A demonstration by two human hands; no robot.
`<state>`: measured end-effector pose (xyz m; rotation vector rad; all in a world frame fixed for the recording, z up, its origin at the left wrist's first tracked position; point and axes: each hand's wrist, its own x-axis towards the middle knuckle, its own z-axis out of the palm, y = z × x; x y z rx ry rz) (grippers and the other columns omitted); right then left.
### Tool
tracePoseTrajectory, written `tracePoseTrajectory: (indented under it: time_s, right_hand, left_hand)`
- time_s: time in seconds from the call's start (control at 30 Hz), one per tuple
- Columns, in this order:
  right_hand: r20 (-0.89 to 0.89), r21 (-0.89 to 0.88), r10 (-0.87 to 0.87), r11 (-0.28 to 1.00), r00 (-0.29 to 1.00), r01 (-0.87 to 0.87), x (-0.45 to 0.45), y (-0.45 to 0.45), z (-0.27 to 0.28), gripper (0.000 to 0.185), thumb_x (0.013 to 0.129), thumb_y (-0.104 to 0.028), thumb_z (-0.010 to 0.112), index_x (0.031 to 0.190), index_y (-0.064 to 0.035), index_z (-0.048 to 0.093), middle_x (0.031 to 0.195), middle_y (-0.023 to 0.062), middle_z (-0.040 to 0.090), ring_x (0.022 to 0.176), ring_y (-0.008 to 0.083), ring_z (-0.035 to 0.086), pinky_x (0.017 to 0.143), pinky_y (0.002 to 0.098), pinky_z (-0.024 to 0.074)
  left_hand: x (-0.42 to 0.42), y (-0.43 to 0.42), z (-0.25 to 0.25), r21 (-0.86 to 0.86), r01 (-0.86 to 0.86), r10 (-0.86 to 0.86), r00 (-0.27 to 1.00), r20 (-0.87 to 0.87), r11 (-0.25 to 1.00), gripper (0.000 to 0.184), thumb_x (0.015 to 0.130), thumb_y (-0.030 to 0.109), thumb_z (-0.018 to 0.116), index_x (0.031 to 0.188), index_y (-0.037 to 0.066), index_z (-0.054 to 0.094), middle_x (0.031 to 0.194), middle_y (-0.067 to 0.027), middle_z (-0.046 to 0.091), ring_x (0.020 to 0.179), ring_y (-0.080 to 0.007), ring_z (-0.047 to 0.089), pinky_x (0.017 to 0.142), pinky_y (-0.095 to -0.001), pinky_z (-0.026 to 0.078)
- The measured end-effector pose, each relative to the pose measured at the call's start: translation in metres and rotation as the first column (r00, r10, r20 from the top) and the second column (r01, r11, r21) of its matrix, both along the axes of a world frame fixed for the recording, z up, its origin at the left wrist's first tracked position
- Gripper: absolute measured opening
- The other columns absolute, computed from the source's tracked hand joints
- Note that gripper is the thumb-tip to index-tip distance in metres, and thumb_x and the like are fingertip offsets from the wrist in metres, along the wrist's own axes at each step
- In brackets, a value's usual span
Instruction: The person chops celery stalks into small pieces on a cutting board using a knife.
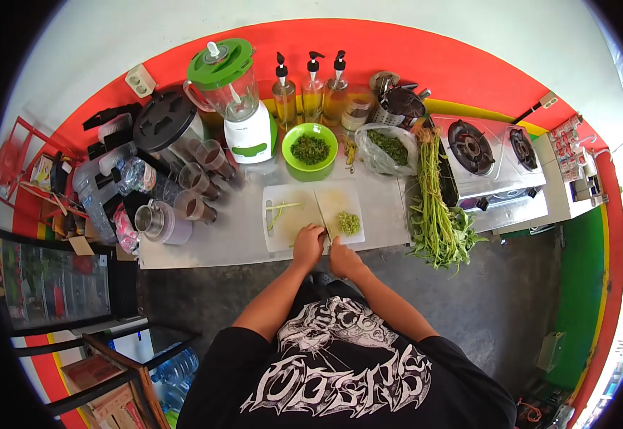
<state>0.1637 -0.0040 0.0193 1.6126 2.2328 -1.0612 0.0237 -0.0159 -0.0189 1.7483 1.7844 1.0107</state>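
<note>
On a white cutting board (290, 232), my right hand (344, 259) is wrapped round the handle of a knife (321, 210), its blade pointing away from me. My left hand (309, 244) is closed just left of the blade, near the board's front edge; what its fingers hold is hidden. Chopped green pieces (349, 224) lie in a small pile right of the knife. A few pale green stems (280, 206) rest on the board's left part. Behind the board stands a green bowl (311, 174) with chopped greens (310, 149) inside.
Long leafy stalks (434, 207) lie at the right, beside a two-burner stove (494, 161). A plastic bag (390, 150) of greens, pump bottles (313, 96) and a blender (249, 132) stand at the back. Cups (198, 209) and a steel-topped container (161, 222) are at the left.
</note>
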Motion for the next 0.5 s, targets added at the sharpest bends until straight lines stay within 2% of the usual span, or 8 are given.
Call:
tracePoseTrajectory:
  time_s: [0.07,0.17,0.27,0.47,0.5]
  right_hand:
    - [0.012,0.049,-0.027,0.998,1.000,0.027,-0.002,-0.009,-0.006,0.033,0.089,-0.009,0.054,0.113,0.0067,0.038,0.099,0.0367,0.066,0.097,0.0514,0.066,0.084,0.0562,0.0528]
    - [0.021,0.033,-0.016,0.999,1.000,0.015,-0.007,0.002,0.002,0.033,0.089,-0.009,0.054,0.113,0.0070,0.039,0.100,0.0370,0.065,0.098,0.0509,0.066,0.085,0.0556,0.0526]
    - [0.022,0.036,-0.010,0.999,1.000,0.009,-0.008,0.011,0.000,0.032,0.089,-0.009,0.054,0.113,0.0071,0.040,0.101,0.0375,0.065,0.098,0.0508,0.066,0.086,0.0554,0.0524]
    - [0.035,-0.041,-0.017,0.999,0.999,0.018,-0.007,-0.001,0.012,0.033,0.089,-0.008,0.053,0.114,0.0082,0.040,0.102,0.0373,0.065,0.099,0.0511,0.066,0.086,0.0548,0.0529]
    - [0.038,-0.043,-0.021,0.999,0.999,0.023,-0.007,-0.005,0.012,0.033,0.089,-0.008,0.053,0.114,0.0082,0.040,0.102,0.0373,0.065,0.099,0.0511,0.066,0.086,0.0548,0.0529]
  left_hand:
    - [-0.001,-0.001,0.001,-0.001,-0.008,0.008,0.999,0.033,1.000,0.010,0.080,0.002,0.063,0.089,0.003,0.068,0.088,-0.0164,0.062,0.087,-0.0409,0.059,0.078,-0.0484,0.048]
    - [-0.004,-0.005,0.003,-0.026,0.020,-0.019,1.000,0.016,0.999,0.009,0.080,0.001,0.062,0.088,0.002,0.067,0.089,-0.0178,0.062,0.088,-0.0410,0.059,0.078,-0.0487,0.048]
    - [-0.008,-0.005,0.005,0.083,0.070,-0.075,0.996,0.058,0.994,0.008,0.080,0.000,0.061,0.086,0.001,0.066,0.088,-0.0194,0.061,0.088,-0.0410,0.059,0.078,-0.0486,0.047]
    - [-0.008,-0.002,0.004,0.026,0.049,-0.050,0.997,0.051,0.998,0.009,0.083,0.002,0.061,0.089,0.002,0.068,0.087,-0.0190,0.061,0.088,-0.0405,0.059,0.077,-0.0482,0.047]
    - [-0.009,-0.001,0.004,-0.030,0.034,-0.034,0.999,0.009,0.999,0.009,0.083,0.004,0.062,0.089,0.003,0.069,0.088,-0.0178,0.061,0.087,-0.0401,0.059,0.077,-0.0480,0.048]
